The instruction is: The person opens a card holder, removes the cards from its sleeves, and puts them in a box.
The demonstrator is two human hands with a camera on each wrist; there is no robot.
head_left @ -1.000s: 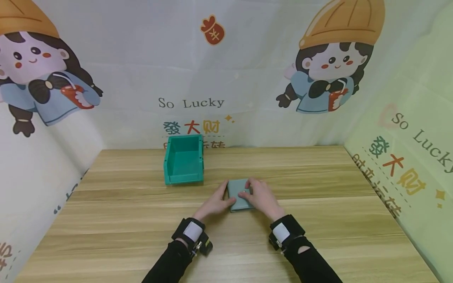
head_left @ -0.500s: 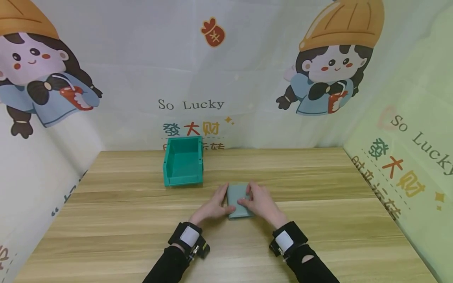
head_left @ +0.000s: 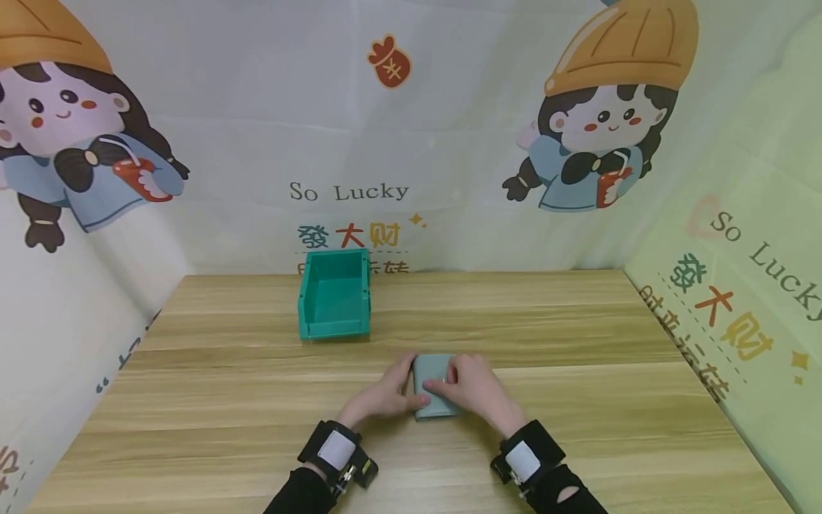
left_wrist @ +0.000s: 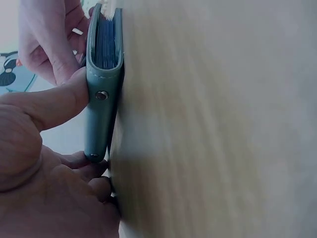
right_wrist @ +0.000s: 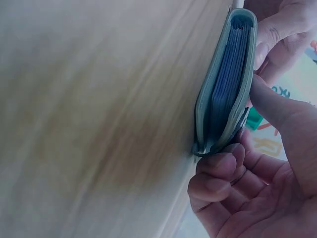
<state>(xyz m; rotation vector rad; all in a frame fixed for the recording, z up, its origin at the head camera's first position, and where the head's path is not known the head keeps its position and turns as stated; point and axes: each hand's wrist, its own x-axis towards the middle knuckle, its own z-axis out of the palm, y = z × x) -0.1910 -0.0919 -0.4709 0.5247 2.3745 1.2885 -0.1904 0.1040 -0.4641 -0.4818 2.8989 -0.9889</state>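
A light blue-green card holder (head_left: 433, 368) lies flat and closed on the table between both hands. Its edge in the left wrist view shows a stitched cover (left_wrist: 99, 124) with a metal rivet on the spine. Thin sleeves (right_wrist: 231, 74) are stacked between the covers in the right wrist view. My left hand (head_left: 380, 397) holds the spine side, thumb on the top cover and fingers along the edge. The right hand (head_left: 481, 394) grips the opposite side, its thumb on the cover and curled fingers at the edge, where a dark strap or tab partly shows.
A green open-fronted plastic bin (head_left: 335, 332) stands at the back left of the wooden table (head_left: 552, 321). Printed cloth walls (head_left: 449, 143) close off the back and both sides. Each wrist wears a black strap with a camera.
Both hands have drawn the card holder across the table toward the person, away from the bin. Their hold on it looks much the same.
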